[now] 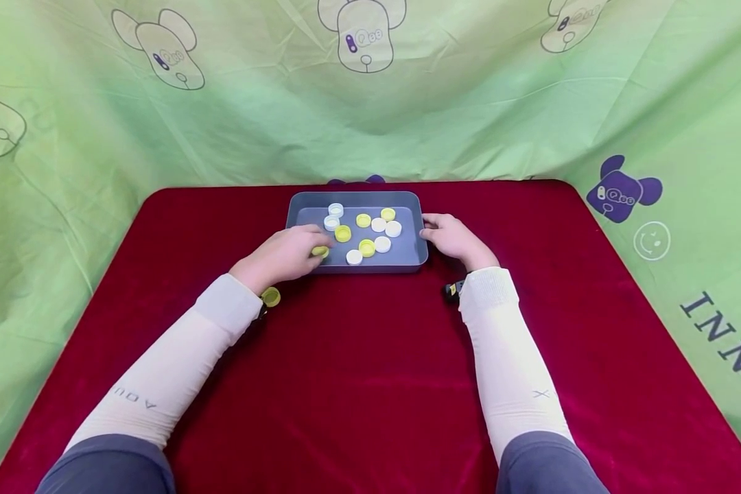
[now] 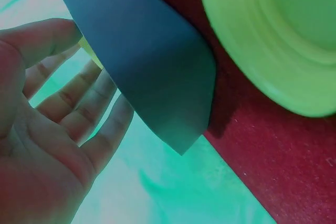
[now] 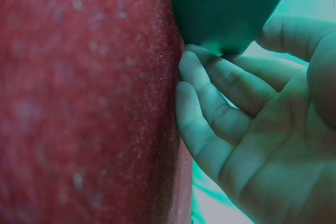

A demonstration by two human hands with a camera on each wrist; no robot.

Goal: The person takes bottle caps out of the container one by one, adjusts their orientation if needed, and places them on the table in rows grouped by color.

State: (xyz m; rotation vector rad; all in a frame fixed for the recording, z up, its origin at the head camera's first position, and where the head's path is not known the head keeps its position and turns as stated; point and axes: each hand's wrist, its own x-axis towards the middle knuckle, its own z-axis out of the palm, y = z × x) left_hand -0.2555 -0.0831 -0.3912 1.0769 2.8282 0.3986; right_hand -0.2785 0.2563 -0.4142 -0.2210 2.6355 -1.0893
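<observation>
Left hand (image 1: 284, 252): blurred at a yellow cap (image 1: 320, 252) in the gray tray (image 1: 401, 254); whether your fingers pinch it, I cannot tell.
Right hand (image 1: 455, 238): your fingers apart, touching the tray's wall.
Outer cap (image 1: 272, 297): near your left cuff (image 1: 230, 304), cropped in the left wrist view.

The tray (image 1: 370, 269) is looked down upon by the head camera from above its near side, well back, the view being faced forward so that the red cloth (image 1: 370, 384) around it and the green backdrop (image 1: 253, 123) beyond it are taken in. From low at the tray's near left and near right, its walls are viewed close up and tilted by the wrist cameras, past the palms of the left hand (image 1: 284, 254) and right hand (image 1: 453, 238). Tray, cloth, backdrop and the matching hand are shared by each wrist view with the head view.
</observation>
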